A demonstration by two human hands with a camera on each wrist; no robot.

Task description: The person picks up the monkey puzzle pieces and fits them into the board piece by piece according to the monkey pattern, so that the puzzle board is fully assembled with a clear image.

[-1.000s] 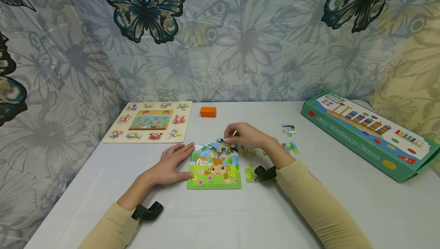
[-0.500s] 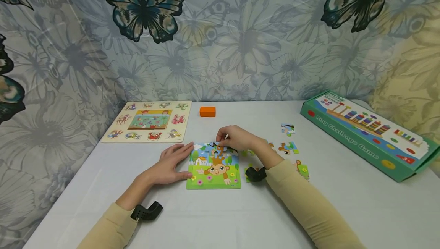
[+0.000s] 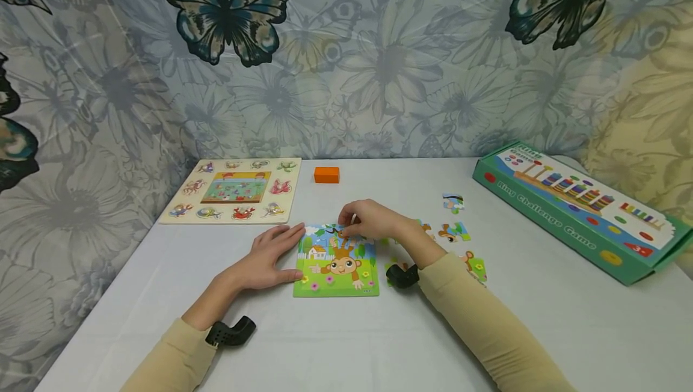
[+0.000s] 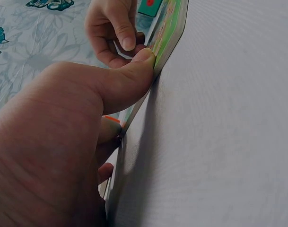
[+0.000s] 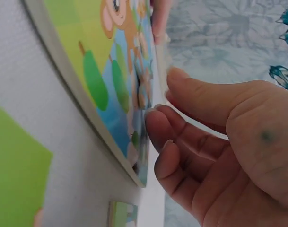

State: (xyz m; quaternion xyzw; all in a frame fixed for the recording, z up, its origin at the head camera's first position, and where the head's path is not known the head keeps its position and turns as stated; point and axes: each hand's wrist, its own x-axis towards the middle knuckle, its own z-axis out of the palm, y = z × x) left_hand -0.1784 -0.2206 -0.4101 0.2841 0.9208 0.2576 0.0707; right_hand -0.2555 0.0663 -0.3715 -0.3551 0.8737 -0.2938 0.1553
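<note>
Resting my left grip (image 3: 271,260), fingers spread, against left edge of monkey puzzle (image 3: 337,269); my right grip (image 3: 373,219) loosely curled at top, thumb apart, nothing visibly pinched.

The puzzle (image 3: 342,272) lies flat near the middle of the table (image 3: 346,344), the left hand (image 3: 265,263) at its left edge and the right hand (image 3: 373,220) over its far edge. Loose pieces (image 3: 453,202) lie to its right, some partly behind the right forearm. Behind and to the left, the picture board (image 3: 258,210) fills the table's far left corner. The block (image 3: 326,175) sits right of that board, near the far edge. The game box (image 3: 574,211) lies slantwise along the right side, beyond the pieces.
</note>
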